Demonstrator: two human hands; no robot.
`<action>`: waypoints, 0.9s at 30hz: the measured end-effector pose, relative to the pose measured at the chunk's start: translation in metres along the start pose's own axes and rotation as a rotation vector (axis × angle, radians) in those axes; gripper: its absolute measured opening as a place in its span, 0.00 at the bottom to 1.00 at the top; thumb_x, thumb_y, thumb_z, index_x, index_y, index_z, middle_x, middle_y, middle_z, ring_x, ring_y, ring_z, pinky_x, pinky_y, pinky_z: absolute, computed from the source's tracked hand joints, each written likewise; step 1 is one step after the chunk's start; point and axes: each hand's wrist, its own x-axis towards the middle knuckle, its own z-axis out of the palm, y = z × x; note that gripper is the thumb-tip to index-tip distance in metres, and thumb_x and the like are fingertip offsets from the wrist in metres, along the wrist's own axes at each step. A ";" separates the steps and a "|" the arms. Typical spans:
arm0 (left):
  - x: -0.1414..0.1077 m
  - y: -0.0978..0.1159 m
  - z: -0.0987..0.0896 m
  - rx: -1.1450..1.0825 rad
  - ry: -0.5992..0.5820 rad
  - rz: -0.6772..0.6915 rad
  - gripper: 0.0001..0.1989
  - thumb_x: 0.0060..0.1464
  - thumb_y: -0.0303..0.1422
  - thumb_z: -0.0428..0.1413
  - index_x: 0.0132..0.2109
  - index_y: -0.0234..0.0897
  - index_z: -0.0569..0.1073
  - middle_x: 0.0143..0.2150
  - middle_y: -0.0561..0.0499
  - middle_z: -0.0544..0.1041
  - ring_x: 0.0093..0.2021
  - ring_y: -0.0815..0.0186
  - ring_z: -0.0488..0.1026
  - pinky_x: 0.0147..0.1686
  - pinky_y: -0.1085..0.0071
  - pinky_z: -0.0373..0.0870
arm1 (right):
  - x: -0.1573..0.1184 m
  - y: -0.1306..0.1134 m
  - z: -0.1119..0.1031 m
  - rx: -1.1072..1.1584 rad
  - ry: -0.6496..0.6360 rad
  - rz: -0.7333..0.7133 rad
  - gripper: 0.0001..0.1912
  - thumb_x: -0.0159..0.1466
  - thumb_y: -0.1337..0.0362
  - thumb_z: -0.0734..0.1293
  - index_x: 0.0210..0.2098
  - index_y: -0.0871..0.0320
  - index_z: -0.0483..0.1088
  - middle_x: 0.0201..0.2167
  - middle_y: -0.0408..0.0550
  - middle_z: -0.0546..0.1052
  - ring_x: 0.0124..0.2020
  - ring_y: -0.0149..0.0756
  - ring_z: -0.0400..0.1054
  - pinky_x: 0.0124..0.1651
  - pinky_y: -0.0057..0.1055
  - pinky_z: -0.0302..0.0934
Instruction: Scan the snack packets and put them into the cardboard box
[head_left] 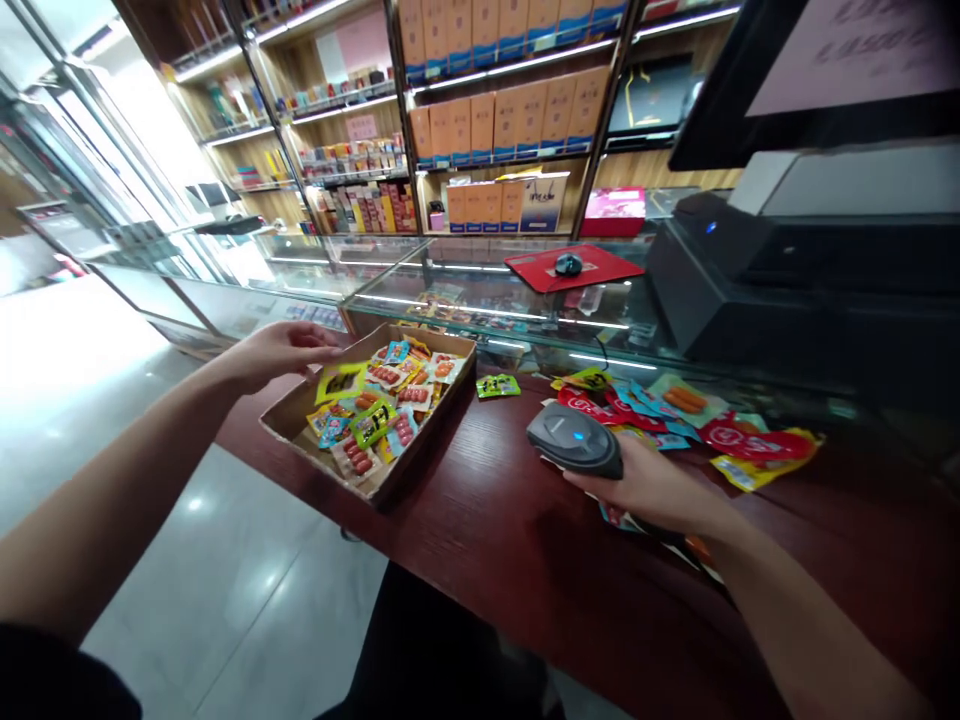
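Note:
My left hand (pixel 281 355) is over the back left edge of a shallow cardboard box (pixel 311 462), fingers slightly apart. Just beneath the fingertips, a blurred yellow-green packet (pixel 341 382) lies over the box's left side, apparently loose. Small snack packets (pixel 412 395) in several colours fill much of the box. My right hand (pixel 637 480) is wrapped round a dark grey barcode scanner (pixel 574 440) with a blue light on top. Behind and right of the scanner is a pile of snack packets (pixel 682 400). A single green packet (pixel 498 386) lies between box and pile.
The dark red wooden counter (pixel 465 520) meets a glass display case (pixel 465 320) at the back. On the glass are a red mat (pixel 532 270) with a mouse (pixel 568 264). Dark checkout equipment with a monitor (pixel 712 110) stands at right. A cable runs from the scanner.

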 end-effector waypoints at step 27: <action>0.112 0.027 0.270 1.003 -0.104 0.505 0.20 0.56 0.26 0.49 0.56 0.30 0.68 0.48 0.37 0.74 0.50 0.55 0.71 0.48 0.66 0.66 | 0.002 0.015 -0.018 0.062 -0.004 -0.026 0.27 0.56 0.55 0.72 0.54 0.53 0.69 0.51 0.47 0.76 0.52 0.45 0.70 0.57 0.43 0.63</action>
